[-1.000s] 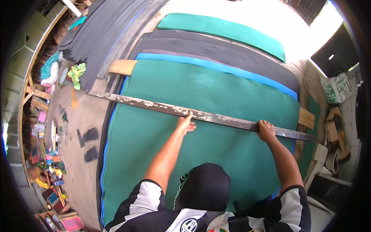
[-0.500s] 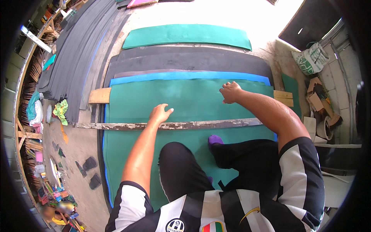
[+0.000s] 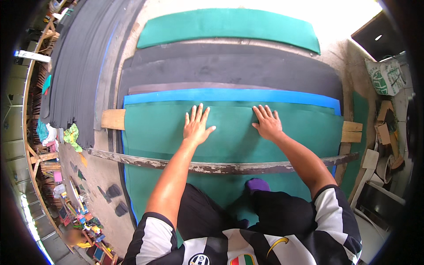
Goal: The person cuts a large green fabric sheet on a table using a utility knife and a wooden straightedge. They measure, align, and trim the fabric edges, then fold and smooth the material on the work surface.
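A large dark green foam sheet [image 3: 229, 143] lies under me, over a blue sheet [image 3: 229, 94] whose far edge shows as a strip. My left hand [image 3: 197, 127] rests palm down on the green sheet, fingers spread toward its far edge. To its right my right hand [image 3: 268, 126] also lies flat on the sheet, fingers apart. Neither hand holds anything. Nearer to me, a long worn wooden bar [image 3: 238, 168] with flaking paint crosses the sheet from side to side, passing beneath both forearms. My purple-socked foot [image 3: 257, 184] stands on the sheet.
Wooden blocks [image 3: 113, 119] stick out at the sheet's sides. Beyond lie black sheets [image 3: 229, 68] and a lighter green sheet [image 3: 229, 27]. A tall stack of dark sheets [image 3: 81, 62] fills the far left. Slippers [image 3: 115, 191] sit on the floor; a white sack [image 3: 385, 76] stands at right.
Both hands have come down flat onto the green sheet. My right hand was raised and curled before; my left reached farther forward. The view has shifted, and the bar appears lower.
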`<control>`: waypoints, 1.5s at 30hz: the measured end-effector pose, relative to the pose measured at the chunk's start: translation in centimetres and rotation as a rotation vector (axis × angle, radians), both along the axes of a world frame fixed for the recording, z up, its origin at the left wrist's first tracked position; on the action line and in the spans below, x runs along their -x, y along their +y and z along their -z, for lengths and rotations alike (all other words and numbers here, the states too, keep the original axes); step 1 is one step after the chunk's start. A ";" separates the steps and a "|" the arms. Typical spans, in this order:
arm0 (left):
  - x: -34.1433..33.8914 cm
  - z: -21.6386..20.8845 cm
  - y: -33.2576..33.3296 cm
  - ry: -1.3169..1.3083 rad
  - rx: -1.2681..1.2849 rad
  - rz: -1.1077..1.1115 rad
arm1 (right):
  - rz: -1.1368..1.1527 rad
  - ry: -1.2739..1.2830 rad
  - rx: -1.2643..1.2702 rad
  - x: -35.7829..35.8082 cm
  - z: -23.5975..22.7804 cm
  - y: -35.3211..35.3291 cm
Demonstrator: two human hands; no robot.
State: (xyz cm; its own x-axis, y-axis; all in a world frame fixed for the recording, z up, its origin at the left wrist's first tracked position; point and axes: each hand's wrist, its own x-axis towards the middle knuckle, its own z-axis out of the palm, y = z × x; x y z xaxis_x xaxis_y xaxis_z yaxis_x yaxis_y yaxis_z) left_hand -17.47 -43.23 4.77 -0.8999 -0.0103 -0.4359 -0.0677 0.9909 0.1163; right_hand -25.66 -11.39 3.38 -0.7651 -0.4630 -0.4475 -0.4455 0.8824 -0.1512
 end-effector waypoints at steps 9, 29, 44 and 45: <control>0.2 2.0 -1.0 0.035 -0.065 -0.003 | 0.072 0.021 0.064 -0.2 -1.9 -0.8; 3.8 1.5 -1.7 0.140 -0.062 0.002 | -0.064 0.056 0.069 1.9 -1.9 -1.0; 3.6 0.7 0.2 0.105 -0.009 -0.076 | -0.097 0.063 0.007 2.8 -1.3 -0.4; 3.5 0.8 0.1 0.097 -0.012 -0.083 | -0.095 0.068 0.017 2.7 -1.5 -0.6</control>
